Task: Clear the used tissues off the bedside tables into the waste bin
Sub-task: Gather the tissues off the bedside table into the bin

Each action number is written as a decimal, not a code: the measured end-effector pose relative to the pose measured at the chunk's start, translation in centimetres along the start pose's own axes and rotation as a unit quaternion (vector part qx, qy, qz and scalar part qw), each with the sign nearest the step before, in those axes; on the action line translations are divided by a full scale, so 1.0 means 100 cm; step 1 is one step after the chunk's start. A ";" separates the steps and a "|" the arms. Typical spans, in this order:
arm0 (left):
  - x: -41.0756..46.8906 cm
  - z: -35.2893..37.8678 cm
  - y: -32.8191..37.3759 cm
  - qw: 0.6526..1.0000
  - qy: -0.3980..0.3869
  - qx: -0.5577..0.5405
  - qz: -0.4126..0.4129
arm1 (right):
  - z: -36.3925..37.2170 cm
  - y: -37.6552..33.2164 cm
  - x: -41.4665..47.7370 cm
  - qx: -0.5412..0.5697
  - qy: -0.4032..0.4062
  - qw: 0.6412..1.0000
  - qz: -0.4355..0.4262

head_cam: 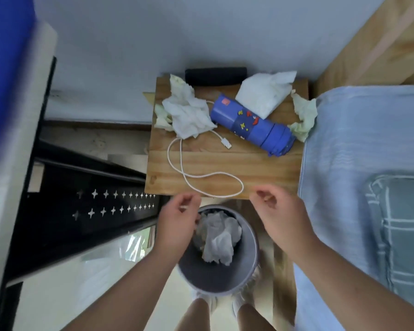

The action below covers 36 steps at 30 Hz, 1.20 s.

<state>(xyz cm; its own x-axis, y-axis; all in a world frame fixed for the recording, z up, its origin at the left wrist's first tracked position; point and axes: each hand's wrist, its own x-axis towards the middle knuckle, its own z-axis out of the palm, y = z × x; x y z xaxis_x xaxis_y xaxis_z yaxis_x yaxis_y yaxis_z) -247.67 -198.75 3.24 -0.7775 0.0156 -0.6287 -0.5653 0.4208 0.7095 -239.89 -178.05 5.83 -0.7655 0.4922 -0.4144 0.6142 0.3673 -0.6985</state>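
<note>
Used tissues lie on the far half of a wooden table (261,168): a crumpled white wad (189,113) sits at the left edge, over a greenish scrap (161,119) that overhangs that side. A folded tissue (264,94) lies at the back right, its near corner touching a blue bottle (251,123) lying on its side. A green tissue (304,118) hangs at the right edge, against the bed (344,151). More crumpled tissues (218,237) fill the grey bin (225,286), which stands on the floor just before the table's near edge. The left hand (177,225) hovers over the bin's left rim and the right hand (280,216) just to its right, both close to the table's near edge, fingers loosely curled and holding nothing. The table's near half carries only a looped white cable (201,180), one end running under the wad. Wall behind, bed at right and a black star-punched panel (93,211) at left hem the table in. A dark object (215,75) behind the table is partly hidden; a blue shape (7,68) at top left is too blurred to identify.
</note>
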 end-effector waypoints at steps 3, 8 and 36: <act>0.034 -0.006 0.061 0.993 0.036 0.038 0.110 | -0.023 -0.037 0.049 0.009 0.052 0.998 -0.039; 0.090 -0.010 0.131 0.970 0.097 0.096 0.199 | -0.048 -0.084 0.116 0.001 0.111 0.989 -0.101; 0.124 -0.023 0.092 0.986 0.110 0.044 0.119 | 0.060 -0.125 0.134 -0.178 0.027 0.958 -0.222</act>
<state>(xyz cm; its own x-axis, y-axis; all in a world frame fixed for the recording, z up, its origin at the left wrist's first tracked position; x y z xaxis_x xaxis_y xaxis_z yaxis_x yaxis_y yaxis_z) -263.19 -196.72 2.69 -0.9318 -0.0688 -0.3563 -0.3403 0.5061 0.7925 -259.01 -180.74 5.51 -0.9616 0.2615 -0.0837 0.2633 0.7915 -0.5515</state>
